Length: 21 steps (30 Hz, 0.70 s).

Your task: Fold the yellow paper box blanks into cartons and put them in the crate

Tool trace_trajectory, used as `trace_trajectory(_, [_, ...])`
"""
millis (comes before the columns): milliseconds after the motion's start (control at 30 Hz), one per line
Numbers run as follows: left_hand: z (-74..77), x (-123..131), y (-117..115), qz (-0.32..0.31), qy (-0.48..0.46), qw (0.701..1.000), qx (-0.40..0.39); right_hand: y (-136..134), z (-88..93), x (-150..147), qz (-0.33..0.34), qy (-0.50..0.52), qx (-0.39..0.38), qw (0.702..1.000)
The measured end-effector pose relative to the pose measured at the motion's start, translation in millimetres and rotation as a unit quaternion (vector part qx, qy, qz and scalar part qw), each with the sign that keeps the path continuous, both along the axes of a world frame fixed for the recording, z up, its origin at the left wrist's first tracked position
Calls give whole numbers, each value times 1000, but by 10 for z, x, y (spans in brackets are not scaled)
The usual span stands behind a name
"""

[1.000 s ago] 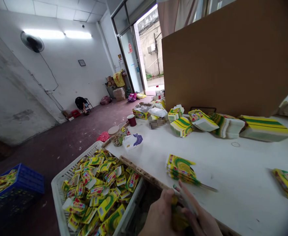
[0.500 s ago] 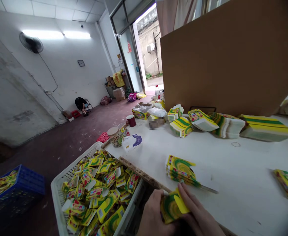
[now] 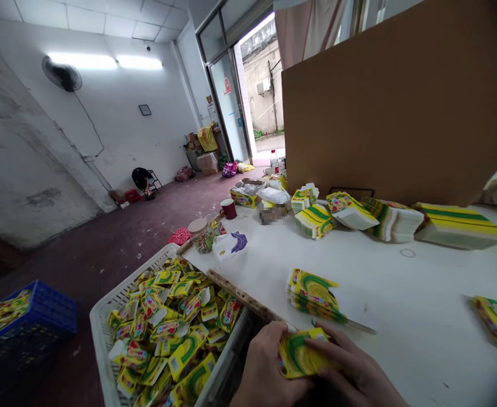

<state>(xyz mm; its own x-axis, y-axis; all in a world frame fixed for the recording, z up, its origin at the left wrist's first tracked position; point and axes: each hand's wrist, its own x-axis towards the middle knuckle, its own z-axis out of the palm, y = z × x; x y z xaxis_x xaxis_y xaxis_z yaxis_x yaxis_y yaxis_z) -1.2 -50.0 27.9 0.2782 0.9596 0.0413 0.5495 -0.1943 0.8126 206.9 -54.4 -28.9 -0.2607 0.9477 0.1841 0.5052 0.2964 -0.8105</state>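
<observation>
A small yellow-and-green printed carton is between my hands at the table's front edge. My left hand grips its left side, with the thumb out of sight. The fingers of my right hand lie closed across its right part, and some of them are hidden. Just beyond rests a stack of flat yellow cartons on the white table. A thin metal blade or strip sticks out from beside that stack.
A white plastic crate full of folded cartons stands left of the table, with a blue crate farther left. Bundles of cartons line the cardboard panel. A mug, a jar and a tissue pack stand at the far left.
The carton's raised yellow flap now lies down under my right fingers. My right hand has shifted over the carton's face, while my left hand keeps its grip. The view has tilted slightly.
</observation>
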Motion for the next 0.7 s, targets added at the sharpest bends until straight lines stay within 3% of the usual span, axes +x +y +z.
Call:
trace_trajectory(67, [-22,24,-23,6,-10,1000,10,-21,-45,-109,-37,27,9,999])
trace_trajectory(167, [-71,11,-27,6,-93,996,-5,3,-19,-181,-30,58,5,998])
trace_trajectory(233, [-108,-62,20,79,-218,973,-13,98,31,-141,-40,57,2,998])
trace_trajectory(267, [-124,-119,62,150,-302,941,-10,170,48,-100,-71,42,10,997])
trace_trajectory(300, [-136,-187,111,232,-390,891,-7,252,52,-51,-117,14,26,993])
trace_trajectory(367, [-151,-328,215,371,-543,753,-24,425,14,46,-214,-78,73,971])
trace_trajectory(433, [-160,-420,287,414,-632,647,-98,569,-71,112,-249,-181,108,945])
trace_trajectory(467, [-165,-433,302,415,-647,625,-138,620,-120,129,-245,-220,114,937])
trace_trajectory(567, [-192,-338,280,409,-625,630,-213,696,-237,137,-215,-264,115,933])
trace_trajectory(700, [-278,-101,213,401,-594,648,-259,703,-264,140,-233,-229,106,939])
